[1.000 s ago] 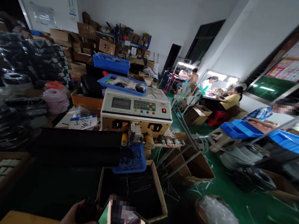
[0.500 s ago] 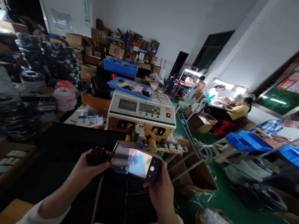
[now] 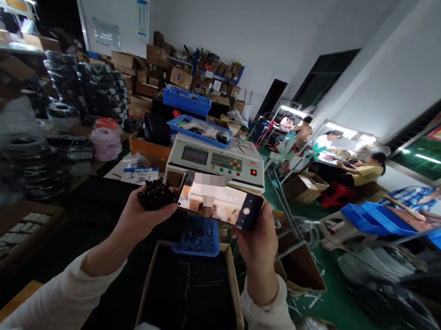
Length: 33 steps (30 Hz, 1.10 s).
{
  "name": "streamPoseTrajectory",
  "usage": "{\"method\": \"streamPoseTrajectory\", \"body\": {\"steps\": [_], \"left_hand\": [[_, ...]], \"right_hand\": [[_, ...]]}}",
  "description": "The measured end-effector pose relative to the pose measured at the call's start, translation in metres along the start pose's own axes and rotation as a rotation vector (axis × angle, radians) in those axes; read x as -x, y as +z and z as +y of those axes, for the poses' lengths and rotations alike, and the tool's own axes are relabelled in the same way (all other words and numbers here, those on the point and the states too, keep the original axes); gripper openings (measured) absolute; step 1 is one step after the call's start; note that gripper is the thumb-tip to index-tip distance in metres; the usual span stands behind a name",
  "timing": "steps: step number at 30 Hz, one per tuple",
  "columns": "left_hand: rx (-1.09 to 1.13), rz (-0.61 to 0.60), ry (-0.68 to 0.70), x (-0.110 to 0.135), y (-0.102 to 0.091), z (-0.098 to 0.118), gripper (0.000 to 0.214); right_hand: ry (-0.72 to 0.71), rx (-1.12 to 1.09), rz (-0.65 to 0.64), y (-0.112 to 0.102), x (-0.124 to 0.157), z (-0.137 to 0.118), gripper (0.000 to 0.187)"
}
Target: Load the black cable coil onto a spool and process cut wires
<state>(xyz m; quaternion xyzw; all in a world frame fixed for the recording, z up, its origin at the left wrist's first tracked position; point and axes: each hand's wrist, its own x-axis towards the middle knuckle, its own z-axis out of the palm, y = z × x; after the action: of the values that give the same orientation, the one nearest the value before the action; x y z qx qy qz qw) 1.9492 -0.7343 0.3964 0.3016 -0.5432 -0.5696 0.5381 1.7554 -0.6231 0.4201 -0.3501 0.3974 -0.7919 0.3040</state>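
My left hand (image 3: pixel 145 212) is shut on a dark clump of small parts (image 3: pixel 156 194), which looks like bundled connectors or wire ends. My right hand (image 3: pixel 258 251) grips the right end of a smartphone (image 3: pixel 219 201), held level with its screen toward me. The screen shows a camera view. The phone's left edge sits beside the clump. Below my hands lies a blue tray of small blue pieces (image 3: pixel 196 240), partly hidden by the phone. Beneath it stands a cardboard box (image 3: pixel 146 285) lined with black material.
Ahead stands a benchtop wire-processing machine (image 3: pixel 216 162) with a control panel. Coiled black cable (image 3: pixel 45 163) is piled at left. Blue crates (image 3: pixel 376 218) stand at right on a green floor, near a seated worker (image 3: pixel 365 173). Cartons fill the back shelves (image 3: pixel 192 69).
Both hands have risen from the bottom of the view, lifting the phone and clump above the tray. The phone has turned level, more of my sleeves show, and the view has shifted.
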Motion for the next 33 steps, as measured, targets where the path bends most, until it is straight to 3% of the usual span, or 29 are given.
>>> {"method": "streamPoseTrajectory", "body": {"steps": [13, 24, 33], "left_hand": [[0.012, -0.011, 0.043, -0.005, 0.018, 0.007, 0.032], [0.000, -0.049, 0.009, -0.007, 0.027, 0.005, 0.033], [-0.013, -0.055, -0.018, -0.008, 0.040, 0.007, 0.036]], "right_hand": [[-0.056, 0.026, -0.009, -0.005, -0.010, -0.012, 0.031], [-0.076, 0.024, -0.014, -0.012, -0.011, -0.021, 0.021], [-0.129, 0.051, -0.014, -0.021, -0.017, -0.028, 0.025]]}}
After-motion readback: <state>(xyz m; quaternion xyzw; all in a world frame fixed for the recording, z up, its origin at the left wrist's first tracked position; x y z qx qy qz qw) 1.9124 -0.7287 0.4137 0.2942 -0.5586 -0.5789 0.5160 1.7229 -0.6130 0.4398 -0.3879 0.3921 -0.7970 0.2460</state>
